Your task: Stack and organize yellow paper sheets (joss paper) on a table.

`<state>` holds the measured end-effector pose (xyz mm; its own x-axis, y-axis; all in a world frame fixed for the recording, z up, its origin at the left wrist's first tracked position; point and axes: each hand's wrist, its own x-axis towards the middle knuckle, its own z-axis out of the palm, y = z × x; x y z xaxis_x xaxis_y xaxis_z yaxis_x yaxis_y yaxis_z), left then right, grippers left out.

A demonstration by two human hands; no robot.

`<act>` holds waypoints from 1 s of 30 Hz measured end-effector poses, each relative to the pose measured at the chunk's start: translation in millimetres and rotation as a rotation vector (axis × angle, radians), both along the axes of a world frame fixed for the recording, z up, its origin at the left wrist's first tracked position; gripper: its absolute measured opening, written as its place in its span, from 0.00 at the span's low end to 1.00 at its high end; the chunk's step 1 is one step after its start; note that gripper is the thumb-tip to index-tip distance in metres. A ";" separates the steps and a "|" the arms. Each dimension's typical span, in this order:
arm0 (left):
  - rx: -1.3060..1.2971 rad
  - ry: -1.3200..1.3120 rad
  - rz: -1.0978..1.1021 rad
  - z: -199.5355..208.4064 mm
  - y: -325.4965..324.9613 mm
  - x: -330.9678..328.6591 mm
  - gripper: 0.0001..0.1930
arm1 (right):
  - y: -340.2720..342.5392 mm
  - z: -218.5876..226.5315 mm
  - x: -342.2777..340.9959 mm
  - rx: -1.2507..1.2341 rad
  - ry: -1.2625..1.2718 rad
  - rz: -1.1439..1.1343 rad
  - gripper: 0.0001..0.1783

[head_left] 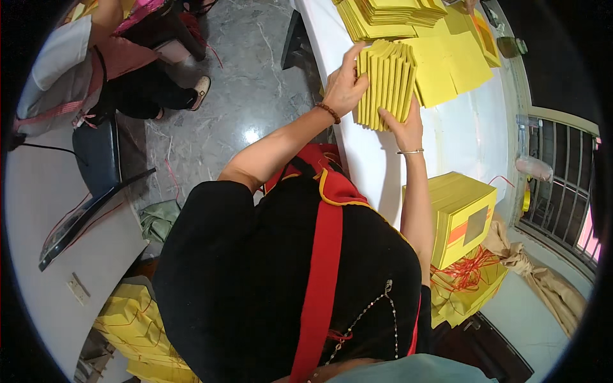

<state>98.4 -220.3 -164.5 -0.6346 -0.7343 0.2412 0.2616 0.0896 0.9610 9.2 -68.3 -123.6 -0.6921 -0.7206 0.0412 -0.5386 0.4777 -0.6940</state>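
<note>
A thick bundle of folded yellow paper pieces stands between my two hands over the white table, its folded edges side by side. My left hand, with a beaded bracelet at the wrist, is closed on the bundle's left side. From the lower right, my right hand grips it, the thumb on the near edges and the other fingers mostly hidden behind. A bangle circles that wrist. Flat yellow sheets lie just right of the bundle, and piles of yellow paper rest beyond it.
The white table runs along a barred window. Beside my right forearm stands a stack of yellow pieces with a printed window shape, red cords below it. Another person sits at the upper left, near a black chair.
</note>
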 end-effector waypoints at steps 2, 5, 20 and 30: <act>-0.054 -0.023 0.009 0.2 -0.2 0.1 0.26 | -0.7 1.5 1.3 0.003 0.023 -0.006 0.45; -0.085 -0.047 -0.004 6.3 -0.2 4.0 0.24 | 1.1 1.6 1.0 0.002 0.053 -0.009 0.44; -0.228 -0.072 -0.011 5.9 -0.6 2.8 0.26 | -2.7 5.1 4.4 0.050 0.125 -0.029 0.48; -0.299 -0.110 0.038 9.3 0.8 0.5 0.27 | -3.4 1.8 4.3 0.067 0.143 -0.026 0.48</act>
